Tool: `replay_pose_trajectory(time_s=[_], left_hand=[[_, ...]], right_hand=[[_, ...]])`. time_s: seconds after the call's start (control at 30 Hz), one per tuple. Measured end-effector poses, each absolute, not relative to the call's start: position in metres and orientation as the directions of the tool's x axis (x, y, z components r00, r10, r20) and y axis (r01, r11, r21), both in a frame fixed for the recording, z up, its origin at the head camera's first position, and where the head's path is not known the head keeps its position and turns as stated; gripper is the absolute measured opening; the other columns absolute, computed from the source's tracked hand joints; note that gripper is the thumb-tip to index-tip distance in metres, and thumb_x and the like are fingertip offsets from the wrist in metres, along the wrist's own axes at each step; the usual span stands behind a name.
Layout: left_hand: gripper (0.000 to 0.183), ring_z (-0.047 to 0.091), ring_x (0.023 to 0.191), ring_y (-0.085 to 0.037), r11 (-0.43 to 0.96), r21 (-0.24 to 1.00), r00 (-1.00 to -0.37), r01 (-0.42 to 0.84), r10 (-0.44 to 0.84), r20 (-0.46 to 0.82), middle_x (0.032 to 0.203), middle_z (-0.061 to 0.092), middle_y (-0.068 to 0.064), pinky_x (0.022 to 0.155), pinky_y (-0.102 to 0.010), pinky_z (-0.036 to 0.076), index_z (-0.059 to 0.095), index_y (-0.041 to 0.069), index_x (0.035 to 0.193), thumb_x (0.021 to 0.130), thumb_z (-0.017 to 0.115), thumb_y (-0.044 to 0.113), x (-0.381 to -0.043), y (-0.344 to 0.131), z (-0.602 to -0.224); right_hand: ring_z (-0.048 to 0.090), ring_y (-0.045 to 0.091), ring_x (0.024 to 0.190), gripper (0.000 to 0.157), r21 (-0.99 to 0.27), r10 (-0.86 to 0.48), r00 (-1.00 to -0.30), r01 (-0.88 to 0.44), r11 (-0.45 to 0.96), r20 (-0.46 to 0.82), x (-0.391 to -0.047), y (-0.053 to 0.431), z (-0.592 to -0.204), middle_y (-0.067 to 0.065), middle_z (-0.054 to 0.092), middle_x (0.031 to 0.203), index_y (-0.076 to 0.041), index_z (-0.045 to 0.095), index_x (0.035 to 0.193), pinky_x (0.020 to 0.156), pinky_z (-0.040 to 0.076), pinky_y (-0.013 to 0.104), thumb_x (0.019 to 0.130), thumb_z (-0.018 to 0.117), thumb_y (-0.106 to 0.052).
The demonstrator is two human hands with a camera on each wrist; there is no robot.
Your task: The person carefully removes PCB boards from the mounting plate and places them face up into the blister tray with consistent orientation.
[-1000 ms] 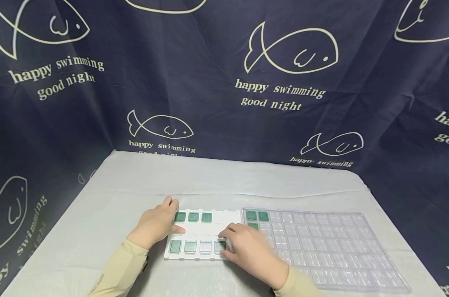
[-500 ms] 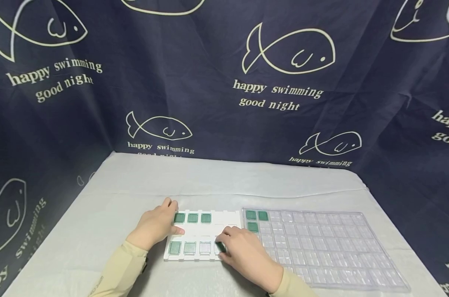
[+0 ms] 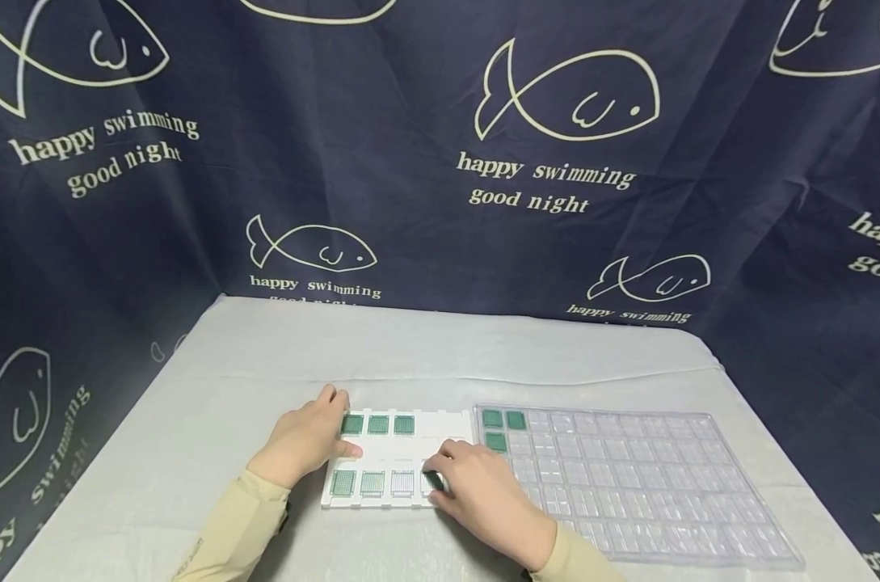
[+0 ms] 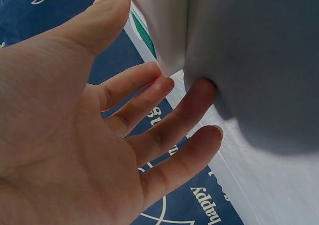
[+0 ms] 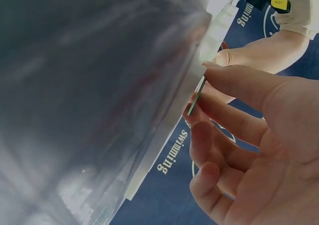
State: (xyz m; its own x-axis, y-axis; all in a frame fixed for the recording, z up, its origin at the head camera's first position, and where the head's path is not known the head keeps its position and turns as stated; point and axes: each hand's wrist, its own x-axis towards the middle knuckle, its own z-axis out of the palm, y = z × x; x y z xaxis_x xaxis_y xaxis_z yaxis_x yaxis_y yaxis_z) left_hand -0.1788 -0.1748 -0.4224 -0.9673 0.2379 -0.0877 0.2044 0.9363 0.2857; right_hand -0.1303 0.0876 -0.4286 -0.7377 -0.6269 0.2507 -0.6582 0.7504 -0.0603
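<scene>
My right hand [image 3: 479,493] pinches a small green circuit board [image 3: 433,480] between thumb and fingers. The board tilts up at the right end of the near row on a white tray [image 3: 392,449]. Seen edge-on in the right wrist view, the green board [image 5: 196,98] is a thin strip between the fingertips. At the tray's left end my left hand [image 3: 305,436] holds it, thumb over the top and fingers at the far corner. The left wrist view has that hand [image 4: 99,130] with thumb and fingertips at the tray's edge, other fingers spread lower.
Several more green boards [image 3: 372,483] lie in two rows on the tray. Right beside it is a clear plastic tray [image 3: 629,485] of many small compartments, with 3 green boards [image 3: 494,441] in its far left corner. A dark fish-print curtain [image 3: 425,162] surrounds the table [image 3: 381,343].
My right hand has shifted slightly left, and the board in its fingers has gone from lying flat to tilted. The left hand has stayed in place on the white tray.
</scene>
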Motion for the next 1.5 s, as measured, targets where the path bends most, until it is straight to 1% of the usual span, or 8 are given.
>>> replay_pose_trajectory(time_s=[0.17, 0.37, 0.73, 0.87, 1.03, 1.2, 1.33, 1.5], left_hand=[[0.065, 0.05, 0.068, -0.018, 0.938, 0.282, -0.967, 0.202, 0.237, -0.097, 0.099, 0.048, -0.005, 0.055, -0.034, 0.042, 0.054, 0.005, 0.118, 0.074, 0.086, 0.042, -0.179, -0.174, -0.422], [0.063, 0.049, 0.069, -0.018, 0.939, 0.28, -0.966, 0.201, 0.237, -0.102, 0.099, 0.048, -0.005, 0.056, -0.034, 0.041, 0.054, 0.006, 0.116, 0.074, 0.086, 0.042, -0.179, -0.175, -0.421], [0.064, 0.049, 0.069, -0.017, 0.939, 0.282, -0.967, 0.199, 0.235, -0.101, 0.098, 0.048, -0.004, 0.055, -0.033, 0.041, 0.054, 0.006, 0.116, 0.074, 0.086, 0.043, -0.179, -0.175, -0.421], [0.063, 0.049, 0.069, -0.017, 0.938, 0.286, -0.967, 0.199, 0.235, -0.101, 0.098, 0.048, -0.004, 0.055, -0.033, 0.041, 0.054, 0.006, 0.116, 0.074, 0.086, 0.042, -0.179, -0.175, -0.421], [0.064, 0.05, 0.07, -0.017, 0.938, 0.286, -0.966, 0.198, 0.235, -0.104, 0.098, 0.048, -0.004, 0.056, -0.034, 0.041, 0.054, 0.006, 0.117, 0.074, 0.085, 0.042, -0.178, -0.175, -0.42], [0.065, 0.05, 0.07, -0.017, 0.937, 0.287, -0.966, 0.198, 0.236, -0.103, 0.099, 0.049, -0.004, 0.056, -0.034, 0.041, 0.055, 0.006, 0.118, 0.075, 0.085, 0.042, -0.178, -0.175, -0.42], [0.065, 0.049, 0.069, -0.017, 0.937, 0.286, -0.966, 0.199, 0.236, -0.103, 0.099, 0.049, -0.005, 0.056, -0.033, 0.04, 0.055, 0.005, 0.118, 0.075, 0.086, 0.042, -0.179, -0.175, -0.421], [0.065, 0.05, 0.07, -0.017, 0.938, 0.286, -0.966, 0.197, 0.236, -0.107, 0.099, 0.049, -0.004, 0.056, -0.034, 0.041, 0.055, 0.006, 0.118, 0.075, 0.085, 0.042, -0.179, -0.175, -0.421]], right_hand=[[0.061, 0.005, 0.076, 0.029, -0.056, -0.62, -0.735, -0.655, 0.753, 0.274, -0.132, 0.091, -0.426, -0.008, 0.067, 0.09, -0.019, 0.076, 0.103, 0.07, 0.051, 0.025, 0.078, 0.087, -0.027], [0.06, 0.004, 0.074, 0.029, -0.08, -0.618, -0.737, -0.658, 0.749, 0.275, -0.134, 0.094, -0.423, -0.007, 0.068, 0.092, -0.02, 0.076, 0.105, 0.069, 0.051, 0.025, 0.079, 0.087, -0.026], [0.066, 0.008, 0.081, 0.028, -0.093, -0.598, -0.762, -0.633, 0.768, 0.25, -0.136, 0.095, -0.421, -0.008, 0.07, 0.099, -0.022, 0.075, 0.104, 0.073, 0.055, 0.029, 0.079, 0.085, -0.029], [0.066, 0.007, 0.082, 0.03, -0.089, -0.597, -0.764, -0.631, 0.77, 0.245, -0.137, 0.095, -0.421, -0.009, 0.07, 0.098, -0.02, 0.076, 0.104, 0.074, 0.056, 0.028, 0.078, 0.087, -0.03], [0.065, 0.006, 0.079, 0.031, -0.093, -0.585, -0.773, -0.62, 0.78, 0.246, -0.138, 0.097, -0.42, -0.008, 0.071, 0.096, -0.019, 0.077, 0.103, 0.072, 0.055, 0.028, 0.078, 0.088, -0.031], [0.066, 0.006, 0.079, 0.032, -0.116, -0.58, -0.781, -0.614, 0.781, 0.232, -0.139, 0.099, -0.418, -0.007, 0.072, 0.097, -0.018, 0.077, 0.105, 0.072, 0.055, 0.028, 0.08, 0.086, -0.034], [0.068, 0.009, 0.081, 0.031, -0.12, -0.576, -0.786, -0.609, 0.784, 0.225, -0.141, 0.102, -0.416, -0.006, 0.072, 0.098, -0.017, 0.076, 0.105, 0.07, 0.055, 0.027, 0.08, 0.086, -0.031], [0.067, 0.01, 0.078, 0.031, -0.141, -0.572, -0.788, -0.609, 0.781, 0.228, -0.144, 0.11, -0.411, -0.004, 0.072, 0.099, -0.015, 0.075, 0.106, 0.067, 0.053, 0.026, 0.079, 0.087, -0.026]])
